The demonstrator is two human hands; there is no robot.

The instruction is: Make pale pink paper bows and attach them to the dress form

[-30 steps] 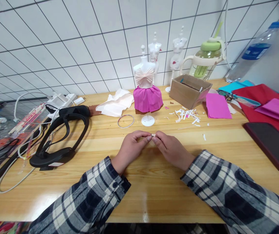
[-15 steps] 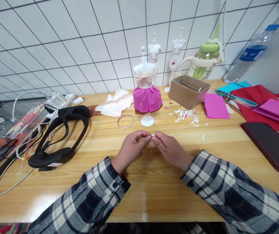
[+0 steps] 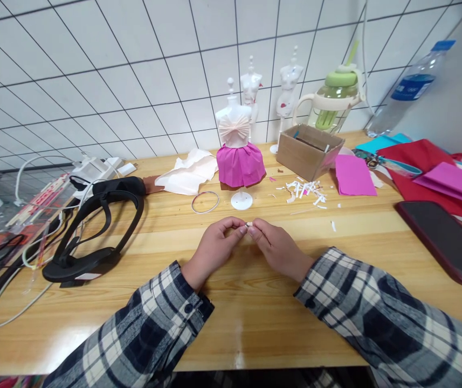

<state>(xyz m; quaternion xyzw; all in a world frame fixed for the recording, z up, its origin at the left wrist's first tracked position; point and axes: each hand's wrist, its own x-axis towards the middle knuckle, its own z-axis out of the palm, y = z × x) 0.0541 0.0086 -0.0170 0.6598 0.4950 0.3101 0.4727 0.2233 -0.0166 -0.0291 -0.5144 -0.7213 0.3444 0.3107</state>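
Note:
My left hand (image 3: 219,243) and my right hand (image 3: 276,245) meet fingertip to fingertip over the wooden table (image 3: 231,328). Both are closed in a pinch on a tiny pale piece (image 3: 249,224), mostly covered by the fingers; its kind is too small to make out. Just beyond them stands a small white dress form (image 3: 234,113) on a round base. It wears a magenta pleated paper skirt (image 3: 241,165) and a cream pleated bow top (image 3: 234,129). A thin ring (image 3: 205,202) lies flat, left of the base.
White paper scraps (image 3: 304,189) lie before a small cardboard box (image 3: 310,152). Magenta sheets (image 3: 354,175) and a phone (image 3: 447,242) are at right. A black headset strap (image 3: 93,231) and cables sit left. Behind stand two more dress forms (image 3: 289,89), a jug (image 3: 333,102) and a bottle (image 3: 412,89).
The whole view has shifted slightly, so things appear a little further left. Both hands keep their pinch, with hardly any movement.

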